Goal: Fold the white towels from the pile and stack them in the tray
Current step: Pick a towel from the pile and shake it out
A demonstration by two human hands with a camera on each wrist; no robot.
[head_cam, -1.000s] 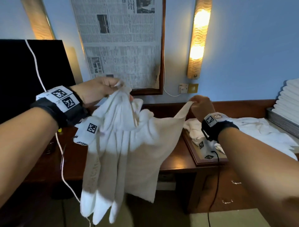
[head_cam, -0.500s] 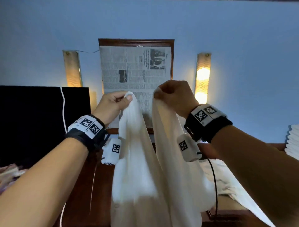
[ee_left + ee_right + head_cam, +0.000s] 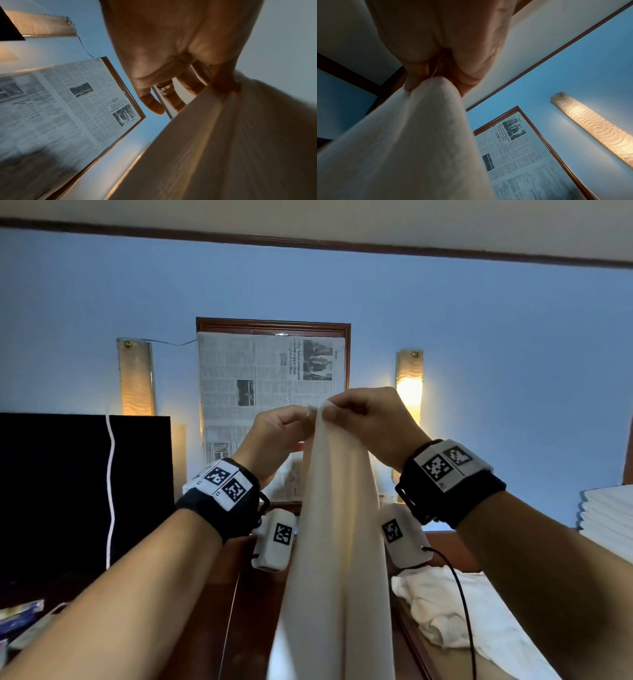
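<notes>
1. Head view: left hand (image 3: 277, 436) and right hand (image 3: 368, 419) raised side by side, knuckles almost touching, both pinching the top edge of one white towel (image 3: 337, 542). Hangs from the two grips in a long narrow drape, folded lengthwise, lower end out of frame. Behind it a dark wooden tabletop (image 3: 260, 604). To the right on that tabletop, a rumpled pile of white towels (image 3: 442, 607). At the far right edge, a stack of folded towels (image 3: 606, 522); tray under it not visible. On the blue wall, a framed newspaper (image 3: 270, 392) between two wall lamps, the right lamp (image 3: 409, 388) lit more brightly. Dark screen (image 3: 68, 491) at left.

2. Left wrist view: left hand (image 3: 171, 54) seen from below, thumb and forefinger closed on the towel (image 3: 231, 142) edge, remaining fingers (image 3: 152, 104) loosely extended, a ring on one. Framed newspaper (image 3: 68, 108) to the left.

3. Right wrist view: right hand (image 3: 445, 40) curled tight, towel (image 3: 411, 142) bunched in its grip and falling toward the camera. Framed newspaper (image 3: 522, 155) and lit lamp (image 3: 594, 128) to the right.
</notes>
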